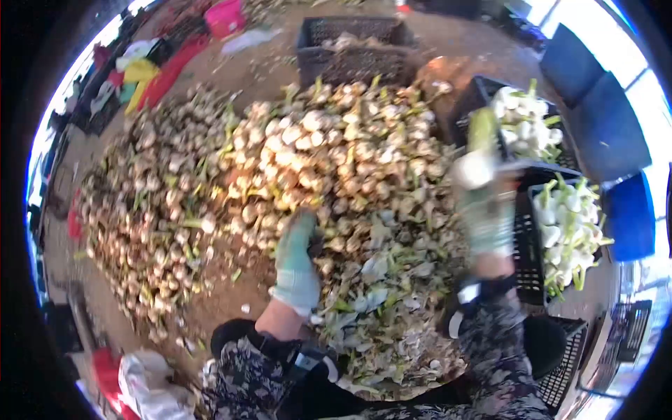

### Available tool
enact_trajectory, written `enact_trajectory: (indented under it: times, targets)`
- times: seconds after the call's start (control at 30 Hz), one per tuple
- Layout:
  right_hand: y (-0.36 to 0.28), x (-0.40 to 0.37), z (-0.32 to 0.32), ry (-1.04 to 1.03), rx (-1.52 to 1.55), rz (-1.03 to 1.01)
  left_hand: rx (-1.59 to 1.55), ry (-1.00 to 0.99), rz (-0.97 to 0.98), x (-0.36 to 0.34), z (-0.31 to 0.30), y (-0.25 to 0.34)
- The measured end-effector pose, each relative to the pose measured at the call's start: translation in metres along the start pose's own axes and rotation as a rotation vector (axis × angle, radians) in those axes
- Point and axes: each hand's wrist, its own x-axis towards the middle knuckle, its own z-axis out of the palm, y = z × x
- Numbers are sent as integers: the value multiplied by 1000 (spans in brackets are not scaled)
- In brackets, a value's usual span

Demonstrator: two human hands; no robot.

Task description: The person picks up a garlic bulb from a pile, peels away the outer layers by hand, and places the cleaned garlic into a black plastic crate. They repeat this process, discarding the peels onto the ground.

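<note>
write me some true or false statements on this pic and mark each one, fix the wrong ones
1. The left hand is at the heap. True.
2. Both hands are bare. False: both wear pale gloves.
3. A white bulb shows at the right hand. True, though blur hides the grip.
4. The pink bucket is at the lower right of the view. False: it is at the upper left.
5. White bulbs are piled at the crate to the right of the right hand. True.
</note>
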Motion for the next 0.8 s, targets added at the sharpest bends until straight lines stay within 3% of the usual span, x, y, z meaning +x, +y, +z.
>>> enact_trajectory:
  times: [0.03,0.07,0.13,0.27,0.33,0.43,0.53,0.57,0.6,0.67,0.73,0.8]
  targets:
    - [-15,8,2,40,394,-47,-114,30,-7,11,-7,0]
    - [-25,27,-37,-29,267,-109,-227,53,-8,20,-14,-3]
    - [0,37,-51,183,12,-34,-229,119,-60,19,-18,12]
    - [108,38,-123,197,-599,516,-227,225,49,29,-37,23]
    - [160,41,-62,329,-1253,656,-222,204,96,27,-43,25]
    - [211,70,-64,11,-1983,238,-210,197,72,20,-49,27]
    - [236,90,-46,-162,-2254,286,-211,191,64,17,-54,30]
    - [239,92,-40,-225,-2370,465,-216,187,51,16,-57,30]
    - [249,94,-47,-230,-2534,347,-220,183,37,16,-60,31]
    - [259,99,-53,-230,-2678,415,-209,194,53,17,-63,33]
    - [252,91,-47,-257,-2661,319,-177,190,31,17,-66,35]
    - [249,87,-53,71,-2153,603,-202,182,28,17,-67,34]
